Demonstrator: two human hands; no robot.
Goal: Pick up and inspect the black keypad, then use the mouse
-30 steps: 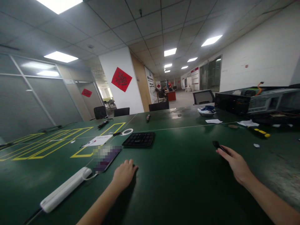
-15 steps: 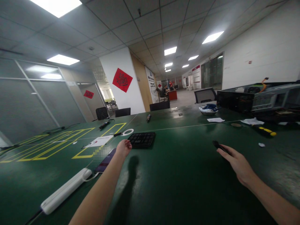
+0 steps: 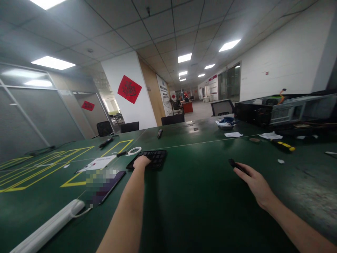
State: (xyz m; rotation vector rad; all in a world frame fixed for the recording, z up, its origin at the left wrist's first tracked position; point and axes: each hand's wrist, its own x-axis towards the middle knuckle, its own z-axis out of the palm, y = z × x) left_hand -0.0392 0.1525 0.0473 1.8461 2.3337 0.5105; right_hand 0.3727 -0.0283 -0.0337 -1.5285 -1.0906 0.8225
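Observation:
My left hand [image 3: 141, 162] is on the near-left part of a flat black tray [image 3: 159, 160] divided into small compartments. Its fingertips point down at the tray and are mostly hidden behind the back of the hand, so I cannot tell what they hold. Over the table at the right, my right hand [image 3: 251, 179] is closed around a slim black object [image 3: 235, 164], its dark end poking out past thumb and fingers; its exact kind is unclear. A white ring of cable or tape [image 3: 134, 151] lies just behind the tray.
A phone-like tablet [image 3: 112, 186] and a white power strip [image 3: 50, 228] lie left of my left arm. Beyond are a paper sheet [image 3: 98, 163] and a dark marker-like cylinder [image 3: 159, 133]. An opened computer case [image 3: 263, 114], a bowl [image 3: 225, 126] and a yellow-black tool [image 3: 285, 146] sit right.
My left hand has moved from the tray's near-left corner onto the tray, fingers now pointing down. My right hand keeps hold of the slim black object. The view has turned slightly right.

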